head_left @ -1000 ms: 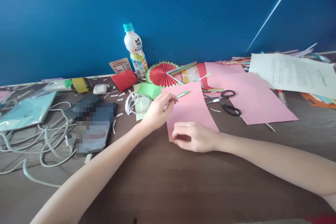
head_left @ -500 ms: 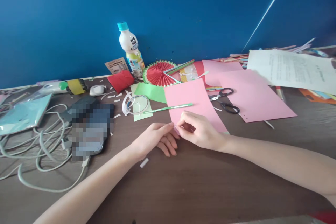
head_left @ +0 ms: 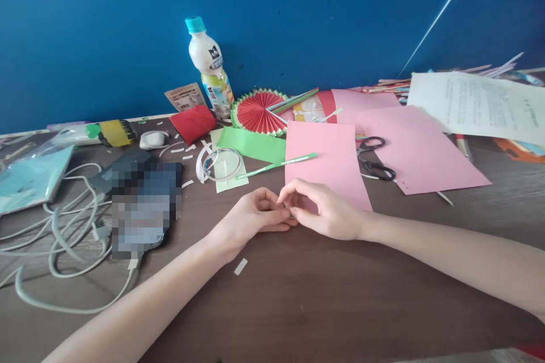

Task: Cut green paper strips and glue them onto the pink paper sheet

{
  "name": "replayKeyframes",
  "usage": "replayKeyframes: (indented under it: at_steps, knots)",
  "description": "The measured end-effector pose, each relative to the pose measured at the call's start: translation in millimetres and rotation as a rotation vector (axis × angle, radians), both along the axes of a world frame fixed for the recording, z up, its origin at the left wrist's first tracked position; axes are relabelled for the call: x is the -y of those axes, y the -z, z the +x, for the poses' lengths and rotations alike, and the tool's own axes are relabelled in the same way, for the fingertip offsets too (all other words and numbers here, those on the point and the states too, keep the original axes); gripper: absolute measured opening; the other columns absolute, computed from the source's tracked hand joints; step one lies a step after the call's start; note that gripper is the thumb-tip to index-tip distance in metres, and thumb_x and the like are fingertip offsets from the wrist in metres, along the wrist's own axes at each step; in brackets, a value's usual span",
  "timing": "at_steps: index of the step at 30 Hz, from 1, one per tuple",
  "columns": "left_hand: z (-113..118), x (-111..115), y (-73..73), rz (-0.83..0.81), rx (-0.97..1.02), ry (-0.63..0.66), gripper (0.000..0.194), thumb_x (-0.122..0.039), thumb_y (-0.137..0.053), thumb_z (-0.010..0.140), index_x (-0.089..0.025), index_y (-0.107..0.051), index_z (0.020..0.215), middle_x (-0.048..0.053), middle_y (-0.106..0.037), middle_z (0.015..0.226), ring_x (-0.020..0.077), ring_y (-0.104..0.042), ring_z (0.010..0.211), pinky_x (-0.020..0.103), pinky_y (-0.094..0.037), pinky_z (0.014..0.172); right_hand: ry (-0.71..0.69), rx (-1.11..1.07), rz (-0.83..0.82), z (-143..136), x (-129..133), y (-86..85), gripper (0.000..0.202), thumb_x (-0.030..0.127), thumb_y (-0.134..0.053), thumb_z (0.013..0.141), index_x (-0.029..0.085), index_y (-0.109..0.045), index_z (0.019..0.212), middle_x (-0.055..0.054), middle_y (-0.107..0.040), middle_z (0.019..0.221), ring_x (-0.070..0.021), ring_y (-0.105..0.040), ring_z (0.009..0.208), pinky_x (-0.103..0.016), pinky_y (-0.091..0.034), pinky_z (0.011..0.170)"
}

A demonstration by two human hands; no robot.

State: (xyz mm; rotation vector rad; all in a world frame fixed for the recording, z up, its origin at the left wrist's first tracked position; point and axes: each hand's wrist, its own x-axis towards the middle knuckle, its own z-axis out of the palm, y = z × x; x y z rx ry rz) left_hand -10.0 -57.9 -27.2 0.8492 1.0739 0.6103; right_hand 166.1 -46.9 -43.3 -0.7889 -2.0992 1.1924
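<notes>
My left hand [head_left: 255,218] and my right hand [head_left: 321,210] meet fingertip to fingertip low over the desk. Thumb and fingers are closed in a pinch on both; whatever lies between them is too small and covered to name. A pink paper sheet [head_left: 321,136] lies beneath and beyond my right hand. Across its left part rests a thin green strip with a pale stripe [head_left: 276,164]. A roll of clear tape [head_left: 222,174] sits on a pale green paper [head_left: 232,186] beyond my left hand, beside a bright green paper [head_left: 259,146].
Black-handled scissors [head_left: 380,171] lie right of the sheet, near a larger pink sheet [head_left: 434,164]. Behind are a red folded paper fan [head_left: 258,113] and a bottle [head_left: 206,57]. A phone [head_left: 149,210] and white cables [head_left: 63,244] occupy the left. A white scrap [head_left: 240,266] lies in front.
The pink sheet has shifted right and turned straighter. My left fingers, loosely spread before, have curled in, and both hands still meet at the fingertips. The view has shifted slightly.
</notes>
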Motion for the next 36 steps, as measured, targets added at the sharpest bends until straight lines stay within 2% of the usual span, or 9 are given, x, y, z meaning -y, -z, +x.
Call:
replayKeyframes:
  at_steps: [4, 7, 11, 18, 22, 28, 36]
  knots:
    - [0, 3, 6.3, 0.060, 0.003, -0.046, 0.027, -0.012, -0.073, 0.061, -0.014, -0.049, 0.072, -0.001, -0.065, 0.073, 0.0098, -0.064, 0.067, 0.026, -0.053, 0.074, -0.014, -0.009, 0.104, -2, 1, 5.3, 0.029, 0.004, -0.049, 0.072, 0.020, -0.046, 0.096, -0.001, -0.047, 0.087, -0.0119, -0.047, 0.077, -0.027, -0.043, 0.070]
    - [1, 5, 7.2, 0.087, 0.017, -0.107, 0.027, -0.011, -0.072, 0.062, -0.014, -0.047, 0.071, -0.003, -0.062, 0.066, 0.0083, -0.063, 0.064, 0.024, -0.053, 0.072, 0.069, -0.016, 0.151, -3, 3, 6.8, 0.023, 0.005, -0.050, 0.073, 0.020, -0.045, 0.090, 0.000, -0.044, 0.083, -0.0113, -0.045, 0.073, -0.026, -0.042, 0.067]
    - [3, 7, 6.4, 0.124, 0.020, -0.170, 0.025, -0.013, -0.070, 0.065, -0.015, -0.046, 0.072, -0.005, -0.060, 0.064, 0.0086, -0.063, 0.063, 0.024, -0.054, 0.071, 0.117, 0.019, 0.148, -3, 4, 5.1, 0.013, 0.009, -0.049, 0.076, 0.019, -0.044, 0.082, 0.000, -0.047, 0.079, -0.0109, -0.046, 0.070, -0.025, -0.041, 0.064]
    - [6, 11, 8.4, 0.233, -0.028, -0.179, 0.021, -0.013, -0.065, 0.070, -0.016, -0.045, 0.077, -0.005, -0.059, 0.069, 0.0085, -0.062, 0.067, 0.024, -0.055, 0.066, 0.163, 0.104, 0.225, -3, 3, 4.5, 0.009, 0.012, -0.049, 0.077, 0.019, -0.043, 0.077, 0.000, -0.048, 0.075, -0.0108, -0.046, 0.066, -0.025, -0.040, 0.062]
    - [7, 11, 10.7, 0.285, -0.050, -0.146, 0.019, -0.013, -0.063, 0.071, -0.016, -0.045, 0.076, -0.005, -0.059, 0.069, 0.0066, -0.059, 0.065, 0.022, -0.055, 0.064, 0.164, 0.167, 0.222, -3, 2, 5.5, 0.009, 0.017, -0.050, 0.079, 0.019, -0.042, 0.075, 0.000, -0.048, 0.074, -0.0110, -0.045, 0.066, -0.025, -0.038, 0.061]
    - [8, 12, 8.2, 0.257, -0.058, -0.155, 0.019, -0.014, -0.064, 0.070, -0.016, -0.045, 0.075, -0.005, -0.058, 0.066, 0.0083, -0.061, 0.065, 0.024, -0.055, 0.064, 0.160, 0.186, 0.220, -4, 0, 4.9, 0.009, 0.012, -0.047, 0.077, 0.018, -0.042, 0.072, 0.001, -0.047, 0.072, -0.0103, -0.043, 0.064, -0.024, -0.035, 0.059]
    - [7, 9, 5.6, 0.181, -0.045, -0.170, 0.021, -0.011, -0.064, 0.069, -0.015, -0.044, 0.074, -0.005, -0.057, 0.065, 0.0109, -0.064, 0.066, 0.026, -0.055, 0.068, 0.254, 0.175, 0.046, -5, 1, 2.5, 0.011, 0.017, -0.048, 0.077, 0.018, -0.043, 0.067, 0.003, -0.049, 0.065, -0.0091, -0.040, 0.057, -0.023, -0.033, 0.053]
